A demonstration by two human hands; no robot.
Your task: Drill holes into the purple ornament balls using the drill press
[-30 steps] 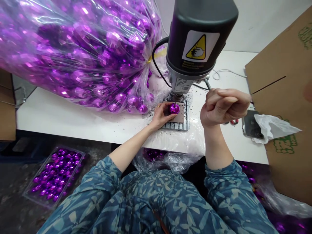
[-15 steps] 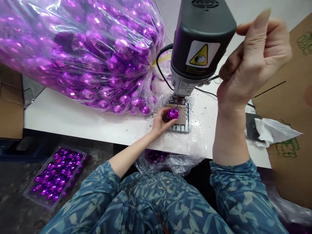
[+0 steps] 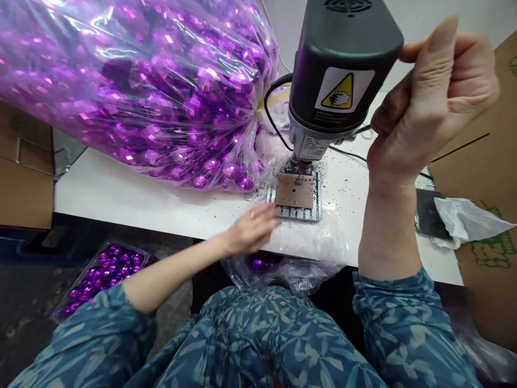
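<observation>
My left hand (image 3: pixel 255 229) is over the table's front edge, fingers stretched out and a little blurred, with no ball seen in it. Just beyond it, a brown square board (image 3: pixel 294 192) with a small hole lies on the slotted metal base of a black drill press (image 3: pixel 343 70). My right hand (image 3: pixel 434 102) is raised beside the drill head, its fingers curled round the press's lever (image 3: pixel 361 130), which the hand mostly hides. Below the table edge, a shiny purple ball (image 3: pixel 260 263) shows in a clear plastic bag (image 3: pixel 301 275) at my lap.
A big tied clear bag of purple faceted balls (image 3: pixel 161 108) covers the table's left side. Lower left stands a clear tray (image 3: pixel 146 254) of purple balls. Dark shavings lie round the press. A phone (image 3: pixel 430 214), white tissue (image 3: pixel 470 221) and cardboard box (image 3: pixel 488 178) are at right.
My left hand has moved from the board toward me and down to the table edge, and the purple ball it held is out of it. My right hand stays at the lever.
</observation>
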